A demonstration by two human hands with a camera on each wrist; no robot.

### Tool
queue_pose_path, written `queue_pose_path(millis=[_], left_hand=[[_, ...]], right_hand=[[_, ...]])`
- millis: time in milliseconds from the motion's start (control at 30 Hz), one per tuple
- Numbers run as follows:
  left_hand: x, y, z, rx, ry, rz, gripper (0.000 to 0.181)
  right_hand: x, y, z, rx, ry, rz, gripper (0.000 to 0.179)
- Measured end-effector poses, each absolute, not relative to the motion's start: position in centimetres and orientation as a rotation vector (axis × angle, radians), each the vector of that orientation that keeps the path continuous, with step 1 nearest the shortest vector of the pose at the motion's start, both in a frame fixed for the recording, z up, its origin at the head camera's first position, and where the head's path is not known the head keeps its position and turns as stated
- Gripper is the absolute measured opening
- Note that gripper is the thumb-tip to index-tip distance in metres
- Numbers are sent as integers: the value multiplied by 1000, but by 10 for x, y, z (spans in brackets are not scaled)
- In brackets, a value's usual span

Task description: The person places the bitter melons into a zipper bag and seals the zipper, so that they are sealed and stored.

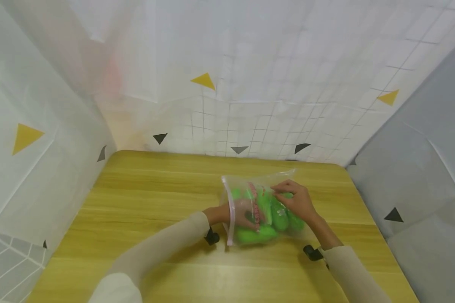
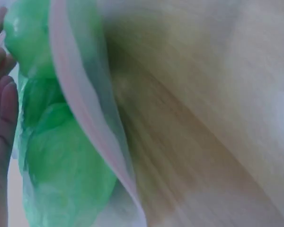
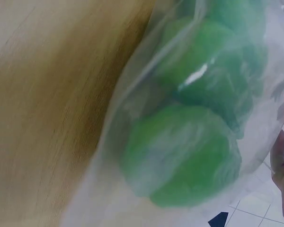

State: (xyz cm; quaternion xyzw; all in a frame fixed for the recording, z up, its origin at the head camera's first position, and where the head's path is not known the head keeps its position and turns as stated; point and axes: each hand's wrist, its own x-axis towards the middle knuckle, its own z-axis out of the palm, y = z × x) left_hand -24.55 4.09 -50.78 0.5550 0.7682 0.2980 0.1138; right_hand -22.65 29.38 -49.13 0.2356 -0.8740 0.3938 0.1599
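Observation:
A clear zip bag (image 1: 231, 219) with a pale pink zip edge and red printing lies on the table, its mouth toward the left. Several rounded, smooth green things (image 1: 279, 215), like toy vegetables, fill it; their exact kind is unclear through the film. My left hand (image 1: 246, 212) reaches through the mouth into the bag. In the left wrist view its fingers (image 2: 4, 106) extend beside the green pieces (image 2: 66, 156). Fingers and thumb of my right hand (image 1: 297, 200) pinch the bag's upper film from outside. The right wrist view shows green pieces (image 3: 184, 156) behind the film.
The wood-grain table (image 1: 155, 185) extends around the bag on all sides. White sheeting (image 1: 250, 63) with yellow and black triangles stands along the back and both sides. A black wrist mount (image 1: 212, 236) sits under each forearm.

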Motion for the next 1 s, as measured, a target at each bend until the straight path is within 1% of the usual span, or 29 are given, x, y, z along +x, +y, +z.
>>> queue_pose_path(millis=[100,267,467,533,700,800,1000], left_hand=[[-252,31,-510,1586,2294,948,26],[-264,8,-516,1417,2309,1147,19],[-281,-9,-520,1446,2261,1284,13],[-284,-16,-520,1310,2290,1298,12],[-290,-30,-523,946,2317,1417,17],[-292,-36,-526,879,2278,1479,15],[-294,-47,-530,786,2287,1491,21]], right_hand=[[-227,294,-490,678,-2492,1105,24],[-227,293,-489,662,-2482,1083,23],[-228,292,-492,619,-2491,1090,20],[-228,292,-493,599,-2504,1104,20],[-228,292,-496,570,-2527,1147,20],[-227,292,-497,551,-2521,1159,19],[-227,293,-498,463,-2528,1096,20]])
